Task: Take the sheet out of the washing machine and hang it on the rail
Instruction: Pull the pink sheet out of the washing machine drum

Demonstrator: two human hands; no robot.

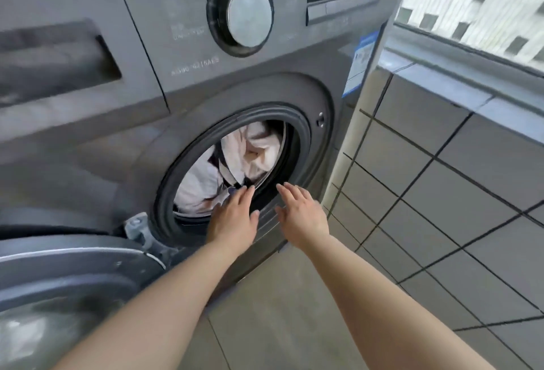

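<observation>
A grey front-loading washing machine fills the left and centre of the head view. Its round drum opening has a dark rubber seal, and a pale pinkish-white sheet with dark trim lies bunched inside. My left hand is stretched flat at the lower rim of the opening, fingertips just at the sheet's edge. My right hand is held flat beside it, over the right rim, touching nothing that I can tell. Both hands hold nothing. No rail is in view.
The machine's door hangs swung open at the lower left, near my left forearm. A grey tiled wall with a ledge and a window stands close on the right. A tiled floor strip lies between machine and wall.
</observation>
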